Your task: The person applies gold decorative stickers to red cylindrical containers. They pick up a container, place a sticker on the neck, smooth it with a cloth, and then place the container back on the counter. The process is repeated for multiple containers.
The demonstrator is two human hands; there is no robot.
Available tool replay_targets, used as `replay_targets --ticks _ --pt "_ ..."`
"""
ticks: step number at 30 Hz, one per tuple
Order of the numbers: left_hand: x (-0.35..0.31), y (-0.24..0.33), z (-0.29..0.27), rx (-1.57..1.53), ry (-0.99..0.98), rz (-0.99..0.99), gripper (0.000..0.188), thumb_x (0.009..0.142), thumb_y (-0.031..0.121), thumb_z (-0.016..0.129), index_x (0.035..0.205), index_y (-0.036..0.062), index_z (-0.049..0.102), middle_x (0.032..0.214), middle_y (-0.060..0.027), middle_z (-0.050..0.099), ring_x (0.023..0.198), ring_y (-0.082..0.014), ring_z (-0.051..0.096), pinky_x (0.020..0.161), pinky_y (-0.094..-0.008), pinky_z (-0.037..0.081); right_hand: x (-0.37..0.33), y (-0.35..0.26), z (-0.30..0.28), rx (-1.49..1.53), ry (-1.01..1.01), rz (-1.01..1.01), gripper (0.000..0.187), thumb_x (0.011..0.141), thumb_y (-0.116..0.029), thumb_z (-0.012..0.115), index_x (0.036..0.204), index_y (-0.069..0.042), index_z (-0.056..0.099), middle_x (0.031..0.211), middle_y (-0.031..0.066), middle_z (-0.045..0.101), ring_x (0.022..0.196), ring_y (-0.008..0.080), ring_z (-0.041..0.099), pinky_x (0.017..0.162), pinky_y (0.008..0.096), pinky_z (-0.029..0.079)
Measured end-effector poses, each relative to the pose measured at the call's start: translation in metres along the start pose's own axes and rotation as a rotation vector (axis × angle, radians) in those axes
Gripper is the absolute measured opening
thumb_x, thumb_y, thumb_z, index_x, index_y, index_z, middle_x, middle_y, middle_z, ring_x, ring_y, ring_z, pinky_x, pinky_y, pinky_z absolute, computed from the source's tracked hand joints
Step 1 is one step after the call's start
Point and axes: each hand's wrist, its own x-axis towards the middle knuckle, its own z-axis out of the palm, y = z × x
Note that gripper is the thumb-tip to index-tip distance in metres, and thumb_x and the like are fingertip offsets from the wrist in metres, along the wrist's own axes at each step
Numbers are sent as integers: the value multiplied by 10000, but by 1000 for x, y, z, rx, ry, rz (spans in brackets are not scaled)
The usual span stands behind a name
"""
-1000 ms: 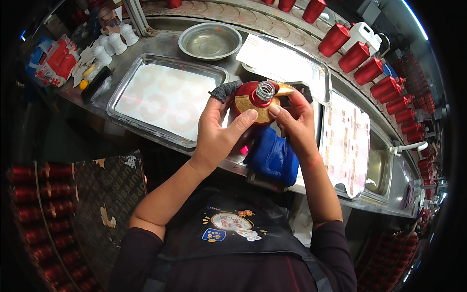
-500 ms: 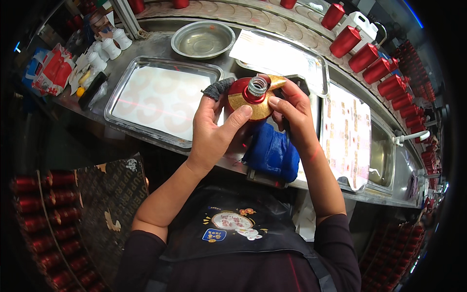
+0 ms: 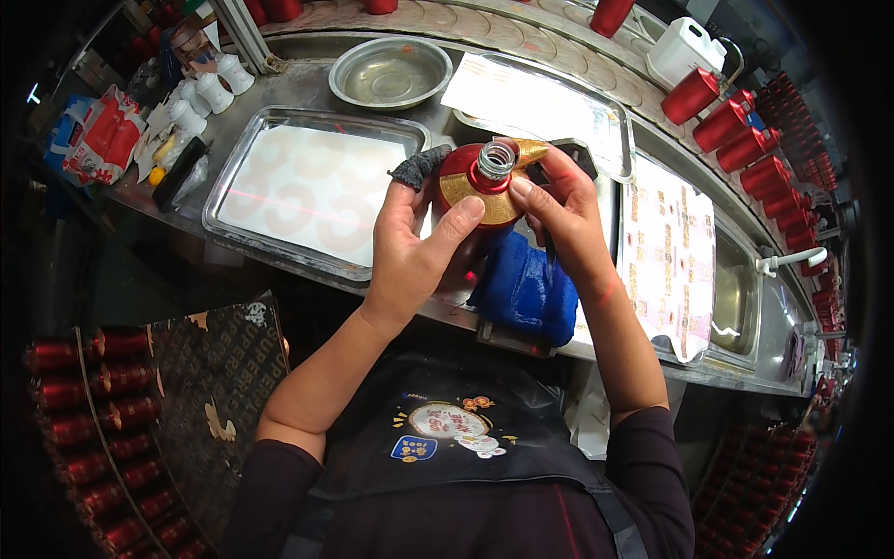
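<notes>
A shiny red bottle [image 3: 455, 164] with a bare threaded metallic neck is tilted toward me above the bench. Around its shoulder lies a curved gold label [image 3: 492, 207], whose loose end stands off at the right of the neck. My left hand [image 3: 416, 244] is closed round the bottle's left side, its thumb pressing the label; a dark cloth wrap [image 3: 419, 169] covers one of its fingers. The right hand [image 3: 566, 216] pinches the label's raised end with its fingers, the thumb against the bottle's right side. Just below the bottle sits a wet-looking blue cloth pad [image 3: 526, 291].
A metal tray [image 3: 222, 197] with a sheet of curved labels stands left, a metal basin [image 3: 391, 74] behind it. Label sheets [image 3: 666, 256] lie right, beside a sink [image 3: 736, 303]. Red bottles [image 3: 745, 149] line a curved conveyor [image 3: 521, 26]; more are racked lower left [image 3: 126, 410].
Red bottles on the conveyor have shifted along it. Both hands keep their hold on the bottle and label, with only a slight shift in view.
</notes>
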Motion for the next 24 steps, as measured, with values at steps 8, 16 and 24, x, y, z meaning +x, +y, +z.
replay_targets --ticks 8,16,24 --pt "0 0 3 -2 22 3 498 928 149 710 1325 -25 465 1257 -134 591 1166 -177 568 1029 -329 446 0 3 3 -9 10 -58 416 935 -161 687 1297 17 587 1208 73 629 1110 145 602 937 281 503" --pt "-1 0 2 -14 10 -6 499 925 135 709 1326 -27 459 1258 -134 588 1162 -176 571 1029 -325 446 -1 3 2 -74 -5 -71 465 916 -167 699 1316 30 567 1217 78 613 1100 148 615 901 271 525" --pt "8 7 6 -28 11 -51 457 914 150 724 1278 -21 507 1196 -120 627 1105 -157 600 971 -307 482 -1 -2 -5 20 -37 41 442 934 -182 686 1320 6 580 1188 77 638 1106 140 606 894 257 514"
